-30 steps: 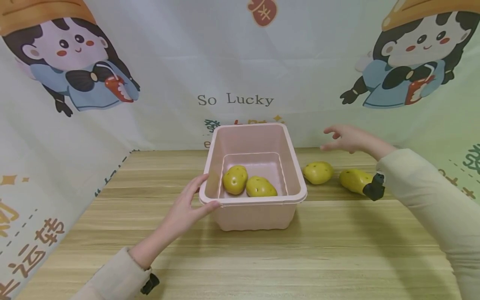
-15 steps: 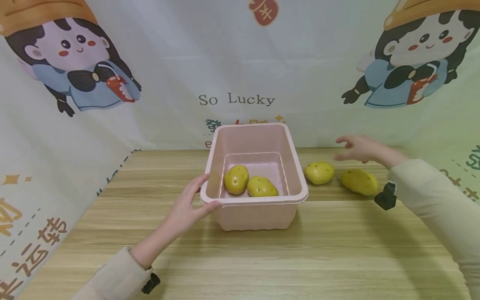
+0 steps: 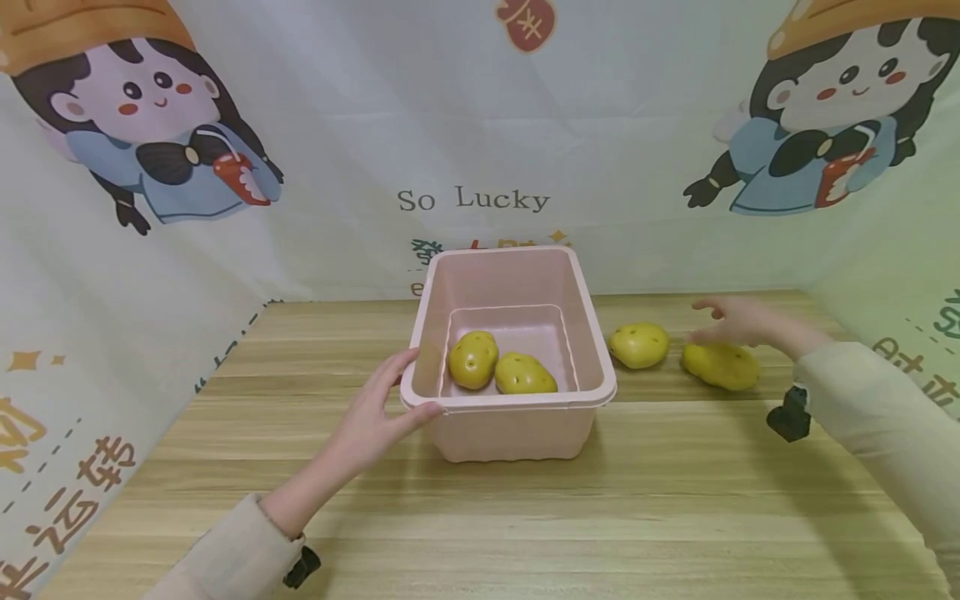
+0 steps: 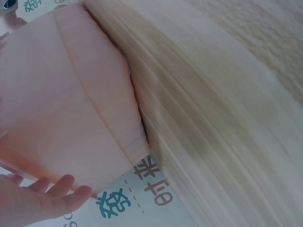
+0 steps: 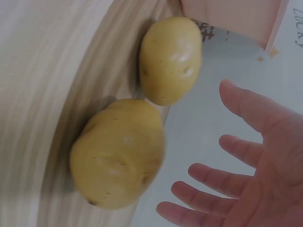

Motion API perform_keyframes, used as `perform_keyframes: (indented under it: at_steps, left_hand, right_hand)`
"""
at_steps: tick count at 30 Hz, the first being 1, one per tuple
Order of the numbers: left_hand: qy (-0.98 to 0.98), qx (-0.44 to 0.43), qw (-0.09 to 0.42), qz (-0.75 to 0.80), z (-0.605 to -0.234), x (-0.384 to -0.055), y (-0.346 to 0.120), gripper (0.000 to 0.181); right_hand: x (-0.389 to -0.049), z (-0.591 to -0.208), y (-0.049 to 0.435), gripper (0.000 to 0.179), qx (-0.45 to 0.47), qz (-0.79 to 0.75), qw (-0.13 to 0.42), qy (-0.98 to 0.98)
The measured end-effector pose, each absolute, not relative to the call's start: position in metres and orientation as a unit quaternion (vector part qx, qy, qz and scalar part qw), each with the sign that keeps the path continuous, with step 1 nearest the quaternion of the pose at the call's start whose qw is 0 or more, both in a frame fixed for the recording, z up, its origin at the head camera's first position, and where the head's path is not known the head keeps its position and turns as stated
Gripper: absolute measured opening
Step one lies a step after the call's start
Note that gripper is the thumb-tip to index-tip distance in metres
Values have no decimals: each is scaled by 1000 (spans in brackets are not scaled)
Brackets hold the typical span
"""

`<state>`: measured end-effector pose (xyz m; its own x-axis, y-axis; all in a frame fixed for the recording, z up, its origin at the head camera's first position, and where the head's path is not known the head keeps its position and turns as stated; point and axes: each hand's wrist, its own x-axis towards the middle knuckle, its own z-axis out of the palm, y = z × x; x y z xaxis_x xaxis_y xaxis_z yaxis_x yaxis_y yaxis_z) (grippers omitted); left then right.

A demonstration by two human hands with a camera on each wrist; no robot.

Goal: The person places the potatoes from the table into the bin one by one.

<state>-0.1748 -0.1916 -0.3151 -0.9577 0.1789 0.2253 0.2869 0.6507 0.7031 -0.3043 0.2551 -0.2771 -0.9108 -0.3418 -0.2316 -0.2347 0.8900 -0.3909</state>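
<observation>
A pink plastic bin (image 3: 510, 429) stands on the wooden table with two yellow potatoes inside, one at the left (image 3: 472, 360) and one beside it (image 3: 525, 373). My left hand (image 3: 371, 417) rests on the bin's near left corner, thumb at the front rim and fingers along the left side; in the left wrist view those fingers (image 4: 61, 189) lie loosely by the rim. To the bin's right lie a smaller potato (image 3: 639, 345) and a longer one (image 3: 722, 367). Just above the longer potato is my right hand (image 3: 738, 321), fingers spread and holding nothing; the right wrist view shows a gap between them.
A printed cloth backdrop (image 3: 480, 150) rises behind the wooden table (image 3: 510, 525) and along both sides. Black wrist devices show below both cuffs, left (image 3: 302, 567) and right (image 3: 789, 414).
My right hand has moved right and down, from above the smaller potato to above the longer one. The left hand, the bin and the potatoes have stayed in place.
</observation>
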Motion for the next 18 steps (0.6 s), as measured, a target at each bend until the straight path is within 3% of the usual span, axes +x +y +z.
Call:
perform_keyframes:
  at_steps: [18]
  left_hand:
    - [-907,-128,66,-396,-314,-174,-192,74]
  right_hand:
    - [-298,-315,271,80,-170,-193,115,960]
